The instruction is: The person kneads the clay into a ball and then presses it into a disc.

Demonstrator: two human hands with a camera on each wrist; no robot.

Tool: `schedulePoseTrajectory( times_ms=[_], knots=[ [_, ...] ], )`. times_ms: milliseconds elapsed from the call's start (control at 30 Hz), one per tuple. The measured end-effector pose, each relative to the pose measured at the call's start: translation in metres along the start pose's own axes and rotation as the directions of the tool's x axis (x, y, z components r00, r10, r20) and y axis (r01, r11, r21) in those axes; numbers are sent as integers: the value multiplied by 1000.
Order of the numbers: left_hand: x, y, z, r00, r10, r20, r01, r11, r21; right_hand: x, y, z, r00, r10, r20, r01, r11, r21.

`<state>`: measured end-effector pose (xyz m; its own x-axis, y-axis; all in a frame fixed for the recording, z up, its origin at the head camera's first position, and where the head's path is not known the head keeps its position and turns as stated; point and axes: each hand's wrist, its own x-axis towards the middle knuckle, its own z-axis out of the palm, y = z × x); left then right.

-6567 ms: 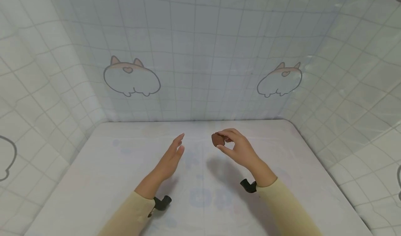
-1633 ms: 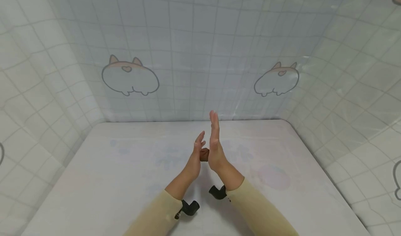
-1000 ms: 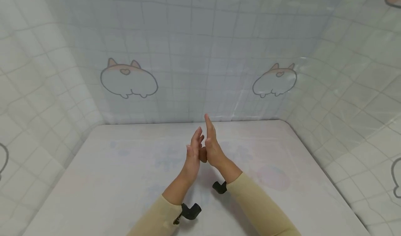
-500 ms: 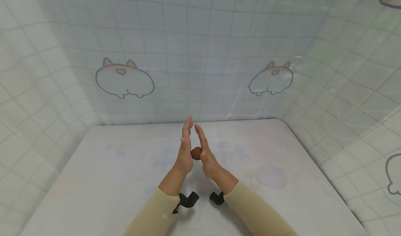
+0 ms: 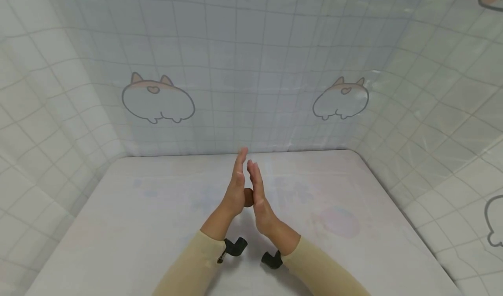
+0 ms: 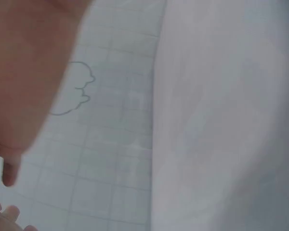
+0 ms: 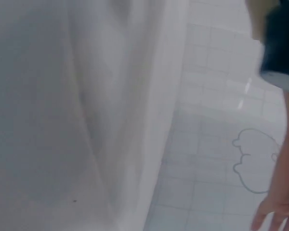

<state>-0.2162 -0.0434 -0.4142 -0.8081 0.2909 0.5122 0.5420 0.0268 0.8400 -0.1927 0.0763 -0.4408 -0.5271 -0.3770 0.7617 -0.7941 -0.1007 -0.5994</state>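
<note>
Between the two flat palms a small brown lump [image 5: 248, 197] is pressed, held above the table in the head view. My left hand [image 5: 234, 191] touches its left side with straight fingers pointing up and away. On its other side rests my right hand [image 5: 262, 204], fingers also straight, a little nearer to me. The palms hide part of the lump. In the left wrist view my left hand [image 6: 29, 72] fills the upper left. At the right edge of the right wrist view is a hand [image 7: 282, 192], with the lump out of sight.
A pale cloth with faint coloured prints covers the table [image 5: 137, 226]. Behind it hangs a grid-patterned curtain [image 5: 251, 77] with animal drawings, and similar sheets stand at both sides. Black curved pieces [image 5: 235, 246] sit at both wrists.
Over the last seconds, the right hand went from pinching the lump to lying flat against it opposite the left palm. Since half a second ago, the left hand has slid forward and the right hand back.
</note>
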Motion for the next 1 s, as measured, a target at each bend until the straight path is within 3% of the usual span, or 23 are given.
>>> schedulePoseTrajectory(
  times_ms=[333, 700, 1000],
  knots=[
    [-12, -11, 6, 998, -30, 55, 28, 999, 46, 9, -13, -2, 997, -13, -78, 12, 1000, -15],
    [-24, -13, 12, 994, -39, 104, 31, 996, 79, 22, -9, -15, 986, 124, -107, -138, 982, -127],
    [-33, -9, 23, 987, -39, 153, 54, 994, -95, 36, 6, -35, 962, 237, -134, -256, 954, -155]
  ],
)
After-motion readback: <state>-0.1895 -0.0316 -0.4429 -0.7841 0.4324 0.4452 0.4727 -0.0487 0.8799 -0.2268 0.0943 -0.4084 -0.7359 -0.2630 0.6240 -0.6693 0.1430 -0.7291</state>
